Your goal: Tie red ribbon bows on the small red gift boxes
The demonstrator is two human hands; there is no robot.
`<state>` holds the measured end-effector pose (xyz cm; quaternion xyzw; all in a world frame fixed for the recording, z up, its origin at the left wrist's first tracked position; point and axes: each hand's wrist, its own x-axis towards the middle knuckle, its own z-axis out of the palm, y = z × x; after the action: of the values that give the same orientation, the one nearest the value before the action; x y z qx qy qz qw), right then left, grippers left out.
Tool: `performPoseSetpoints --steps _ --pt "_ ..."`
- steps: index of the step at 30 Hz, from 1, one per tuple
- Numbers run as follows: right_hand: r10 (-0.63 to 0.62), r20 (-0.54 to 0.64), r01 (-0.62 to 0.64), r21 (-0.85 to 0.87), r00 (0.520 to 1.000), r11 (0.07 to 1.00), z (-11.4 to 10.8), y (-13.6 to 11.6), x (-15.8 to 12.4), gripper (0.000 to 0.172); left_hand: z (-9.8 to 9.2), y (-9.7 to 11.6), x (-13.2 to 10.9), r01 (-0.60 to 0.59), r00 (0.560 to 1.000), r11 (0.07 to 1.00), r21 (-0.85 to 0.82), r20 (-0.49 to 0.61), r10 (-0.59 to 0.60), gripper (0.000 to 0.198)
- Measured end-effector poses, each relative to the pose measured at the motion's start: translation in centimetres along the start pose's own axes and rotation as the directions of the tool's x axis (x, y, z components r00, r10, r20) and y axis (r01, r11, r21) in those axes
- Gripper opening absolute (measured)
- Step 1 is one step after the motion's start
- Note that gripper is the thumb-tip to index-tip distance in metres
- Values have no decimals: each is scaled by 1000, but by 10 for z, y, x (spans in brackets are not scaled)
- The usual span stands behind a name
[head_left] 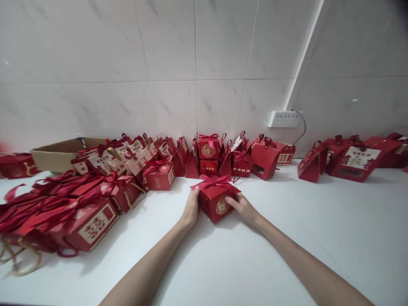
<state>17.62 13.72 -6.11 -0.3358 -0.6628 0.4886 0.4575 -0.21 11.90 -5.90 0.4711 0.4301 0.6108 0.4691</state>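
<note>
A red gift box (214, 205) with a dark pink ribbon bow on top and a round gold emblem on its side rests on the white table (223, 272). Against its left side lies my left hand (191, 208). My right hand (241, 207) holds the right side, its thumb on the front face by the emblem. The other fingers of both hands are mostly hidden behind the box. Just beyond it, two small red boxes (208, 148) are stacked, the upper one tied with a ribbon.
Ribboned red boxes (95, 225) crowd the left side. An open cardboard box (55, 158) stands behind them. Red bags (264, 159) line the back near the tiled wall (165, 102), with more bags (353, 163) at the right. A white socket strip (283, 119) is on the wall.
</note>
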Motion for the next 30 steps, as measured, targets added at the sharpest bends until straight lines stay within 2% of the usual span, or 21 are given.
performPoseSetpoints --steps 3,5,7,9,12,14,16,18,21,23,30 --pt "8 -56 -10 -38 998 999 -8 0 -6 37 -10 10 -6 -186 965 929 320 236 112 55" --pt "-8 -127 1 -59 992 998 -10 -4 -9 33 -16 16 -7 -250 934 864 437 343 97 60" --pt "-36 -191 28 -43 981 999 -11 -7 -10 30 -20 19 -7 -294 902 836 463 423 82 60" --pt "-65 -230 60 -28 971 998 -11 -10 -10 26 -23 19 -7 -355 869 837 416 476 133 55" --pt "-96 -244 91 -32 965 995 -11 -13 -11 23 -22 18 -6 -447 857 823 350 433 281 59" --pt "-116 -234 117 -8 965 993 -11 -14 -12 21 -20 18 -7 -468 857 809 356 404 319 61" --pt "-111 -245 122 34 963 992 -12 -13 -13 20 -18 18 -7 -489 845 791 368 425 324 66" --pt "-68 -291 84 40 954 996 -13 -12 -13 27 -17 19 -8 -532 811 762 370 481 333 69" --pt "-10 -382 2 -23 924 1000 -12 -10 -11 38 -16 20 -10 -630 734 689 359 566 376 74" --pt "-7 -413 -17 -53 911 998 -12 -11 -9 42 -16 20 -11 -674 705 633 381 589 395 70" --pt "-31 -436 -28 -127 899 992 -10 -16 -9 44 -14 22 -13 -700 713 532 477 502 489 41"
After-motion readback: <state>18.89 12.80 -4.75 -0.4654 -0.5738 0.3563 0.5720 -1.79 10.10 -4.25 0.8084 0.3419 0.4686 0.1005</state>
